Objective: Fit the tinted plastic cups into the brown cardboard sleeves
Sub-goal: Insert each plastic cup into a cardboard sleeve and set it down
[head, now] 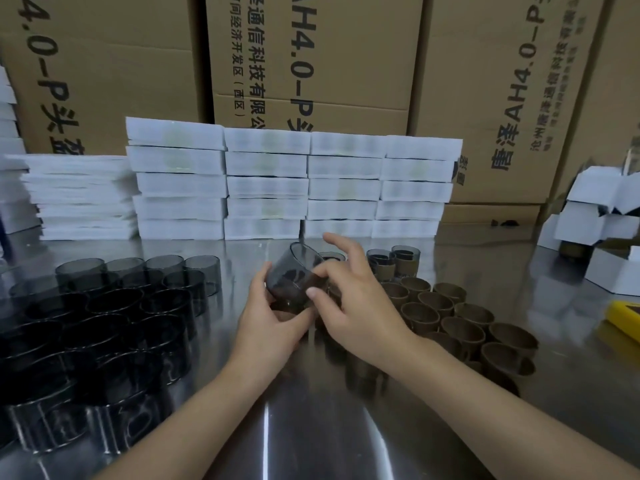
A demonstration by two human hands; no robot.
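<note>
A tinted cup sits tilted at the centre of the desk, its mouth toward 12 o'clock and its lower part inside a brown sleeve. The left hand cups the sleeve from 7 o'clock with fingers wrapped around it; the right hand grasps the cup from 3 o'clock, thumb and fingers on its wall. Bare tinted cups crowd 9 o'clock, empty sleeves 3 o'clock, and sleeved cups stand at 1 o'clock. White boxes are stacked at 12 o'clock.
</note>
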